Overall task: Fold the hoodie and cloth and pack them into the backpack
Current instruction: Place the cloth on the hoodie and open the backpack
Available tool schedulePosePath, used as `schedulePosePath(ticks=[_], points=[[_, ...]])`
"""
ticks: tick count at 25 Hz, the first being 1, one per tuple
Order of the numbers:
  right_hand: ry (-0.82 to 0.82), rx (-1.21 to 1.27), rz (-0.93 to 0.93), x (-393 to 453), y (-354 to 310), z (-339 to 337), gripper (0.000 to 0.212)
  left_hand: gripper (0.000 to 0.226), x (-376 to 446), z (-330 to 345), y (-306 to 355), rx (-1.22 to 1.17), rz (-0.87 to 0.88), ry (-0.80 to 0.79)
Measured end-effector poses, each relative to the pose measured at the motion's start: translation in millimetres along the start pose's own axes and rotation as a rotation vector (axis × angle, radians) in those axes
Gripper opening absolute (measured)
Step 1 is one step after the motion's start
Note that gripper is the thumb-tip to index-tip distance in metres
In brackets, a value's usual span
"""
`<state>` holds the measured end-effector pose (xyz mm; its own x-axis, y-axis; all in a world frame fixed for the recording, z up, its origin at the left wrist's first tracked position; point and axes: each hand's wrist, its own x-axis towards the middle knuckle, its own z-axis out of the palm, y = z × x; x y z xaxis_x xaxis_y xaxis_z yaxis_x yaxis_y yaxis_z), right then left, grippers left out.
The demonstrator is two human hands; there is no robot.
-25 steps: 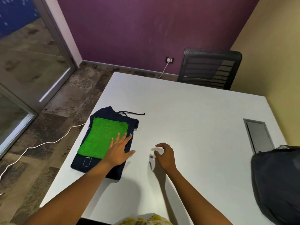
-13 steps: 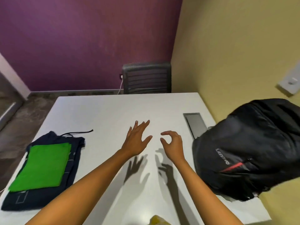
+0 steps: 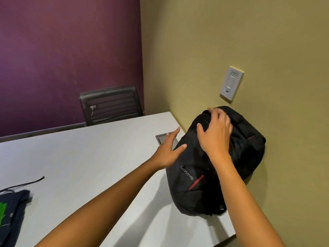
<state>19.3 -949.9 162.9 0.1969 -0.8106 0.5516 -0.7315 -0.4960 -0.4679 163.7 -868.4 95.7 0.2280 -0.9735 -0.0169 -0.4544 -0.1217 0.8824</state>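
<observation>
**Hands reach the backpack**

The black Lenovo backpack [image 3: 210,168] stands at the tabletop's [image 3: 89,157] right edge. The right hand [image 3: 216,132] lies spread over its top; the left hand [image 3: 169,150], open, steadies its side, likely to pull it closer. The folded hoodie [image 3: 16,211] and green cloth [image 3: 2,210] wait at the left edge.

Backpack [image 3: 201,186]: black all over, grey "Lenovo" lettering on the front, one slanted red stripe just below it; faint dark-red trim near the top right edge. Table [image 3: 85,157]: plain white-grey, no pattern. Hatch [image 3: 162,138] set in the tabletop: grey panel w/ darker grey frame. Hoodie [image 3: 15,213] at the left edge: dark navy, thin white line markings, black drawstring [image 3: 26,183]. Cloth [image 3: 2,211] on it: bright green, only a sliver in view. Chair [image 3: 110,104]: black mesh back w/ horizontal slat lines. Back wall [image 3: 67,56]: deep purple, slightly mottled. Side wall [image 3: 240,41]: olive-yellow, plain. Wall plate [image 3: 231,82]: white-grey.
</observation>
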Motion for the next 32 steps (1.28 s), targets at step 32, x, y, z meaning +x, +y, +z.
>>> schedulePosePath(ticks=[32], points=[[-0.593,0.916,0.736,38.6,-127.4,-26.7,0.020,0.080,-31.9,19.8,92.7,0.052,-0.345,0.485]])
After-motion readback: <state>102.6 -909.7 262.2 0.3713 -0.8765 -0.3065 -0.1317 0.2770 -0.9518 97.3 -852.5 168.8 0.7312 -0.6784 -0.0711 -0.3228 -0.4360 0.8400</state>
